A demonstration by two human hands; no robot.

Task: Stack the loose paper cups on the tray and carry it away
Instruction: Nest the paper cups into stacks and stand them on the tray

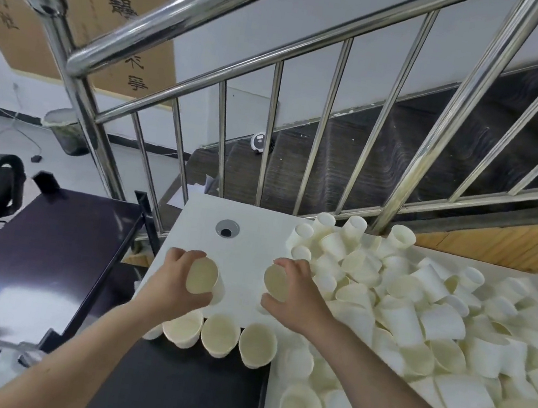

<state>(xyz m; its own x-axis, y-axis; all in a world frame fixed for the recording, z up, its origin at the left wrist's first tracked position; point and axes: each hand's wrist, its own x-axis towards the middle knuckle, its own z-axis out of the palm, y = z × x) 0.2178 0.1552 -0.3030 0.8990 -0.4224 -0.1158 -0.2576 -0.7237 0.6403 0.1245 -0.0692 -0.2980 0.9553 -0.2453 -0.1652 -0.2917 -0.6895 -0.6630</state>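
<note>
So, two pale cream paper cups are in hand, mouths tipped toward the viewer: the left hand (177, 277) grips the left cup (204, 276) around its wall, and the right hand (296, 294) clasps the right cup (277, 283) the same way, both just above the white desk (258, 223). Along the desk's near edge a row of cups (220, 333) lies with mouths open. Further right, a heap of loose cups (435, 313) — plain, unprinted, tumbled every way — covers the desk out to its right edge. At far left stands a dark table (46, 252); behind the desk a steel stair railing (232, 60) climbs rightward. Both forearms reach in from below, bare.
</note>
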